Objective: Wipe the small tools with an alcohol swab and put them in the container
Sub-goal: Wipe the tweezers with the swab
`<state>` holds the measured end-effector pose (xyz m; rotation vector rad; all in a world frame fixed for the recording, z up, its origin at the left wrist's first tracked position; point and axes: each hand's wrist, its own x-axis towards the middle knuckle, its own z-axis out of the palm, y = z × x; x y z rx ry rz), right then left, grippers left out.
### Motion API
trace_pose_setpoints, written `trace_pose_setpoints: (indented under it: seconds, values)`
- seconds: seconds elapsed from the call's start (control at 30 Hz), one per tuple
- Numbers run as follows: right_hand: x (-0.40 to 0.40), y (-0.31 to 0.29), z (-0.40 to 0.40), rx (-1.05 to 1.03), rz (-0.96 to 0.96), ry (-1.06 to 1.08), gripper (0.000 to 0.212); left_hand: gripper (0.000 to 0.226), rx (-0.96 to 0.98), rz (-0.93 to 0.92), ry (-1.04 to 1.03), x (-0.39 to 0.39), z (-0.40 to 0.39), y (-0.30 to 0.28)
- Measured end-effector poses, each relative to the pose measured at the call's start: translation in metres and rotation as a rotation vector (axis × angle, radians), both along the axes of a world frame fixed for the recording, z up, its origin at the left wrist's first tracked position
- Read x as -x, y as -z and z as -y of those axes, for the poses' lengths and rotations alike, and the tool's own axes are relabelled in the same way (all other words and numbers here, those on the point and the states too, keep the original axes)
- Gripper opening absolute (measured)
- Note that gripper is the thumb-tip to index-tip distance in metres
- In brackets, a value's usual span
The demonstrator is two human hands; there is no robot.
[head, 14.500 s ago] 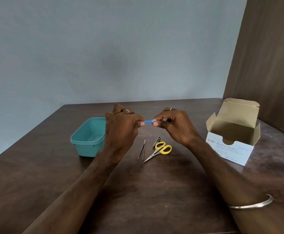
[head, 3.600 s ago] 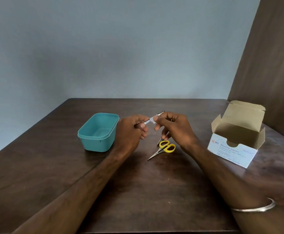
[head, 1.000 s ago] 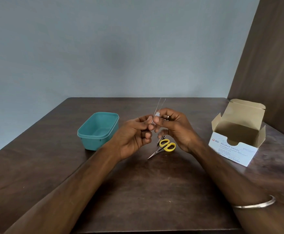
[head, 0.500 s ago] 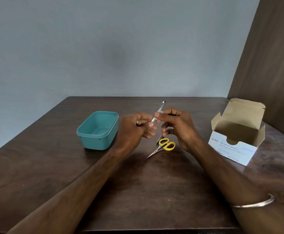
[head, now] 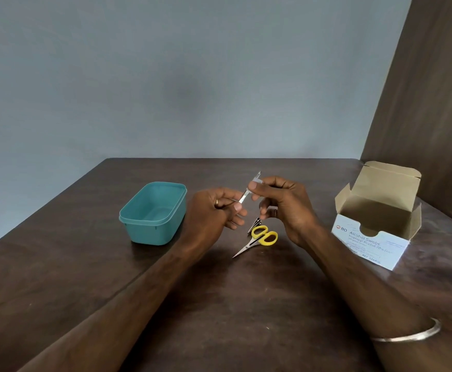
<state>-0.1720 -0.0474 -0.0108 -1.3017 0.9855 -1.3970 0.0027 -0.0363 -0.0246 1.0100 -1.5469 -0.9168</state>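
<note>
My left hand [head: 214,213] pinches the lower end of metal tweezers [head: 245,196], which slant up to the right above the table. My right hand [head: 284,208] pinches a small white alcohol swab [head: 257,181] around the tweezers near their upper tip. Below the hands, yellow-handled scissors [head: 262,237] lie on the table, with a dark nail clipper [head: 255,223] just behind them, partly hidden by my right hand. The teal container [head: 176,191] stands open to the left of my left hand; nothing shows inside it.
An open cardboard box of alcohol swabs [head: 372,232] stands at the right of the dark wooden table [head: 219,304]. A brown wooden panel rises behind the box. A pale wall lies beyond the table's far edge.
The tweezers have tilted from near upright to a slant, and the swab in my right hand has slid up toward their tip. Scissors, clipper and container have not moved.
</note>
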Motion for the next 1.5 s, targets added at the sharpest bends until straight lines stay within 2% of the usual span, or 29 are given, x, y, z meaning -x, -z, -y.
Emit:
trace_pose_setpoints:
  seconds: [0.33, 0.63, 0.83, 1.07, 1.33, 1.4, 1.5]
  values:
    - [0.003, -0.002, 0.001, 0.028, 0.074, 0.089, 0.016, 0.016, -0.013, -0.011, 0.011, 0.000, -0.001, -0.003]
    - [-0.001, 0.000, 0.000, 0.007, -0.007, 0.027, 0.011, 0.015, -0.022, 0.008, -0.014, 0.000, -0.001, -0.004]
    - [0.005, -0.002, 0.000, 0.025, 0.038, 0.061, 0.018, 0.013, -0.065, -0.005, 0.015, 0.000, -0.003, -0.005]
    - [0.003, -0.001, -0.001, 0.070, 0.023, -0.043, 0.020, 0.014, -0.152, -0.119, 0.039, -0.002, -0.008, -0.010]
    - [0.006, -0.001, 0.002, 0.064, 0.063, 0.011, 0.015, 0.015, -0.276, -0.281, 0.075, -0.003, -0.010, -0.014]
    - [0.006, -0.002, 0.001, 0.062, 0.067, 0.012, 0.019, 0.017, -0.302, -0.331, 0.079, -0.003, -0.009, -0.014]
    - [0.005, -0.001, -0.001, 0.071, -0.022, -0.028, 0.017, 0.018, -0.332, -0.389, 0.091, -0.003, -0.007, -0.013]
